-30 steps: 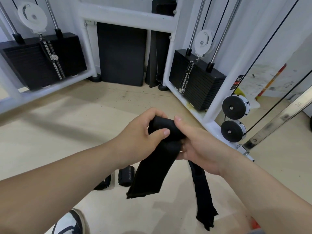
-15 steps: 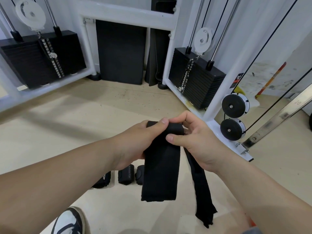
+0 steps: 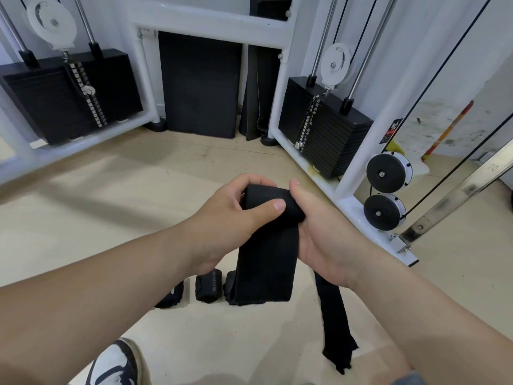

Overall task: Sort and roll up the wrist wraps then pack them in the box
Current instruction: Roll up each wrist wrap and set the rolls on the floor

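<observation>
Gym floor (image 3: pixel 111 218) | black wrist wrap (image 3: pixel 265 262), top rolled | maybe 3 rolls (image 3: pixel 206 287) below

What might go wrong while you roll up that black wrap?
The roll between the left hand and right hand is only started, with a long tail hanging; if the grip slips, it may spring open. A thin strip dangles under the right hand and might tangle or roll in crooked.
</observation>
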### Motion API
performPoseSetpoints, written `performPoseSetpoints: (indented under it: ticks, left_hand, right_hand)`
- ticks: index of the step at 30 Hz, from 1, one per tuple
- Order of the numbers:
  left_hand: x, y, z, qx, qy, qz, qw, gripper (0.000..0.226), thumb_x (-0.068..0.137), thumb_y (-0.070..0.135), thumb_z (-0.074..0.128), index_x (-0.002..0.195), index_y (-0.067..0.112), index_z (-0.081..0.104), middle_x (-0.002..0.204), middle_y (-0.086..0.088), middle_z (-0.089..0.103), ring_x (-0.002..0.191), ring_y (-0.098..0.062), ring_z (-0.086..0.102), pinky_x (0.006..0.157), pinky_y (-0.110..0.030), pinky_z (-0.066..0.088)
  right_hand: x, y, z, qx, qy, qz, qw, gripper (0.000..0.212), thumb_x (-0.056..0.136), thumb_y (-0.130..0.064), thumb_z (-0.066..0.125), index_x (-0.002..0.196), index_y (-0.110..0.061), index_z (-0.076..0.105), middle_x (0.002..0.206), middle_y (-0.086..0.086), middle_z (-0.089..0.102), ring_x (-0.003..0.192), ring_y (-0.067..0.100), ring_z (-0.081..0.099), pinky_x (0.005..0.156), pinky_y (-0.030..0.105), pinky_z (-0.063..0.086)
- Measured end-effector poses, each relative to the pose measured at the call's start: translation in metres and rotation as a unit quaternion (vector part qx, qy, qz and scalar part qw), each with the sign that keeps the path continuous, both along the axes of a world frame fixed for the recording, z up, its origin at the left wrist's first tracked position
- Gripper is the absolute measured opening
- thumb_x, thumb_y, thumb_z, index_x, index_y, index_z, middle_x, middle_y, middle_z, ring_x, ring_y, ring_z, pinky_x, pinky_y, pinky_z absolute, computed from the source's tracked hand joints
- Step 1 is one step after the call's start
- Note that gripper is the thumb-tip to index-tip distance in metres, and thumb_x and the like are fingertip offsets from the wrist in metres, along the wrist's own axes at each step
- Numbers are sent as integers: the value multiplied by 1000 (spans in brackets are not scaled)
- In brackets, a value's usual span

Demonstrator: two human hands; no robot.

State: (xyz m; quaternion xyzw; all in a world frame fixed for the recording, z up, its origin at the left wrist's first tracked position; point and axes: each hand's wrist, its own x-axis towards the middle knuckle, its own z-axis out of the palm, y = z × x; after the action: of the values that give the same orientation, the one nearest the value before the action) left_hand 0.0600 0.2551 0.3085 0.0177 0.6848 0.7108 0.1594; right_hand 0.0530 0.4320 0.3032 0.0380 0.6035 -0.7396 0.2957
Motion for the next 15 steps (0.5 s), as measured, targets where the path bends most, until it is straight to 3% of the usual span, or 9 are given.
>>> performPoseSetpoints:
  ticks: [4, 10, 15]
  left_hand:
    - [3, 3, 0, -24, 7, -17, 1000, 21, 101, 30, 70, 120, 32, 63, 117, -5, 75, 106, -22, 75, 83, -30, 61]
    - [5, 3, 1, -59, 40, -29, 997, 20, 103, 25, 66, 120, 34, 60, 114, -8, 74, 104, -27, 76, 90, -46, 65]
    - [2, -8, 10, -76, 54, -65, 994, 26, 103, 16, 67, 121, 34, 62, 112, -7, 73, 101, -25, 76, 81, -40, 67]
  right_hand:
    - [-1, 0, -2, 31, 2, -7, 1000, 65, 110, -66, 34, 139, -20, 69, 134, 11, 75, 125, 28, 73, 115, 49, 50]
    - [1, 2, -6, 78, 30, 21, 996, 63, 110, -67, 28, 139, -27, 68, 133, 9, 76, 125, 26, 73, 114, 53, 51]
    - [-1, 12, 0, 151, 96, 50, 983, 58, 109, -66, 38, 139, -24, 64, 124, 19, 76, 110, 45, 74, 82, 55, 64]
